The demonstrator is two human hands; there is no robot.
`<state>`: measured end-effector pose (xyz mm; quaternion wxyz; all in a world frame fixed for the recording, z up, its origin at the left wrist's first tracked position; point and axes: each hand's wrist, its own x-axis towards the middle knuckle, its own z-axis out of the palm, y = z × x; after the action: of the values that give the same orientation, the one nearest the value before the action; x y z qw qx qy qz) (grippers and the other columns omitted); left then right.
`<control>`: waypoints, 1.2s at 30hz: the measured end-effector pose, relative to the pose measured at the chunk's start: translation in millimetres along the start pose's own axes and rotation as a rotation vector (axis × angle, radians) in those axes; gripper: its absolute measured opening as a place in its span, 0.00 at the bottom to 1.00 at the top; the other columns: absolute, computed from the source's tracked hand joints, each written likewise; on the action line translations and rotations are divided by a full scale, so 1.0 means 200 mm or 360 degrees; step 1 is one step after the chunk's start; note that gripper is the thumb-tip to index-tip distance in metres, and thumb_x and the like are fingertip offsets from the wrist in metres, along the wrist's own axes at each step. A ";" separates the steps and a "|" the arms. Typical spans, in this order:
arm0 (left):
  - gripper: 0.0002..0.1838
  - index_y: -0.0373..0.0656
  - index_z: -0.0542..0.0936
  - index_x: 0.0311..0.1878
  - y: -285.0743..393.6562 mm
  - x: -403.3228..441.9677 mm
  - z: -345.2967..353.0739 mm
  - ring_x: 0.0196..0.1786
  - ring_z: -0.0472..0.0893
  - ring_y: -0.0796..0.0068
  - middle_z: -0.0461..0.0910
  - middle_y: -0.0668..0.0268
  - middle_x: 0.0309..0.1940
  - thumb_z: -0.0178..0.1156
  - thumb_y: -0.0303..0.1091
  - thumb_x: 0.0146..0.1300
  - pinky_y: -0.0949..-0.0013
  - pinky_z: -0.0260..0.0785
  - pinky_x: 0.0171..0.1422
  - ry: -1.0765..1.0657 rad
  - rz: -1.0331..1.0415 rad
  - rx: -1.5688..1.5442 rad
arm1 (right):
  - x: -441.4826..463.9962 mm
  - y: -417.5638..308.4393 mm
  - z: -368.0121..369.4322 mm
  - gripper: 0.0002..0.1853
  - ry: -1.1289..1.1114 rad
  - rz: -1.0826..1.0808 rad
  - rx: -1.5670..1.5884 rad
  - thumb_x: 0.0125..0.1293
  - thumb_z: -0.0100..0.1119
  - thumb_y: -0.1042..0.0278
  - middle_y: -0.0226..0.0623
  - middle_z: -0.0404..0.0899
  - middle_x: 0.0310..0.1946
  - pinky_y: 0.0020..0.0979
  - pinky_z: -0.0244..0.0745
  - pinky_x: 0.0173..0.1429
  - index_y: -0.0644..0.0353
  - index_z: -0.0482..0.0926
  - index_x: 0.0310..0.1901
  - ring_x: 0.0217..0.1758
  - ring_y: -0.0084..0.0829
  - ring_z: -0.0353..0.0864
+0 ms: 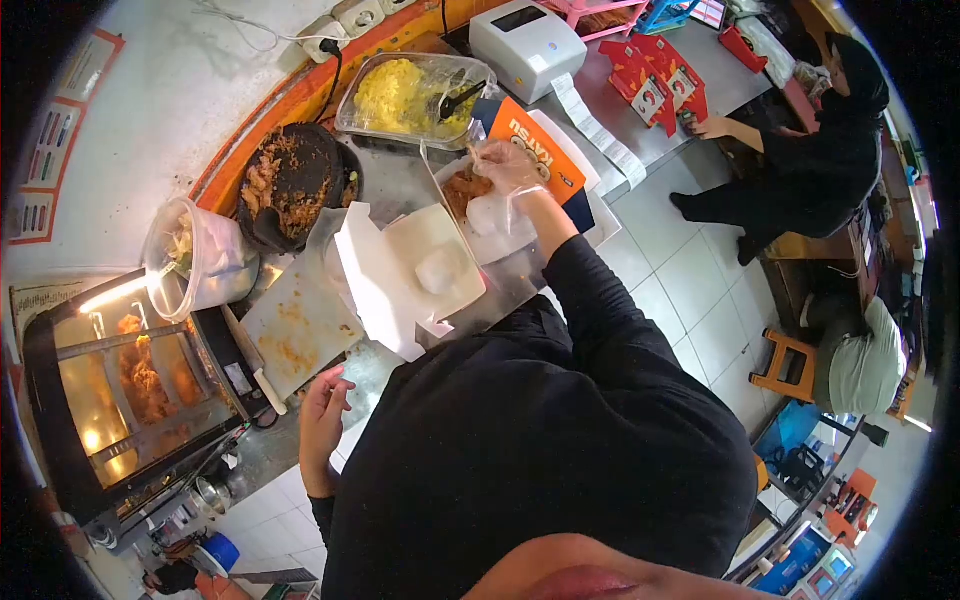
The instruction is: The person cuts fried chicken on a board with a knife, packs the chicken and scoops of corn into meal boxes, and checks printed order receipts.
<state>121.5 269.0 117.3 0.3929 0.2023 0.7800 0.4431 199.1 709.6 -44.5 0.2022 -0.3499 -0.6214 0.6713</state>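
Observation:
My right hand (512,172), in a clear plastic glove, reaches into a food box (447,172) with an orange printed lid (540,140). Its fingers are pinched together over browned fried chicken (464,192); what lies between them is hidden. A white mound of rice (490,212) sits beside the chicken, under my wrist. Nearer to me stands an opened white box (375,285) with another rice mound (437,271) inside. My left hand (325,402) is held low, holding nothing, its fingers loosely bent and apart, near the cutting board (290,345).
A black stone mortar (300,195) holds brown crumbs. Behind are a tray of yellow food (400,95) and a label printer (527,45). At left stand a clear tub (200,260) and a lit display warmer (135,385). A co-worker (840,150) handles red cartons (655,85) at right.

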 end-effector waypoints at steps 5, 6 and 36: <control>0.16 0.38 0.70 0.53 0.00 0.01 0.07 0.31 0.70 0.83 0.76 0.68 0.34 0.51 0.36 0.66 0.79 0.63 0.37 0.0062 0.0009 -0.0053 | -0.01 -0.03 -0.02 0.21 0.0128 -0.0271 0.0139 0.54 0.59 0.75 0.36 0.76 0.43 0.27 0.70 0.47 0.63 0.70 0.52 0.43 0.27 0.76; 0.16 0.37 0.70 0.53 0.04 0.00 0.10 0.31 0.70 0.83 0.76 0.68 0.34 0.51 0.35 0.66 0.79 0.63 0.37 0.0088 -0.0046 -0.0011 | -0.01 -0.05 -0.04 0.23 0.0042 -0.0338 0.0310 0.56 0.57 0.79 0.35 0.75 0.43 0.26 0.71 0.45 0.62 0.67 0.55 0.41 0.26 0.76; 0.17 0.37 0.73 0.50 -0.68 -0.34 -0.46 0.31 0.71 0.82 0.75 0.70 0.32 0.55 0.37 0.62 0.78 0.65 0.36 0.0692 0.0188 -0.0269 | -0.62 -0.42 2.15 0.14 -0.1805 -0.0907 -0.2189 0.53 0.57 0.69 0.47 0.79 0.38 0.36 0.72 0.49 0.65 0.77 0.41 0.44 0.42 0.78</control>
<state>94.1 103.4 59.0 0.2045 0.1139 0.7932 0.5621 -41.5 336.7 58.0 -0.2256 0.1528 -0.9501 0.1517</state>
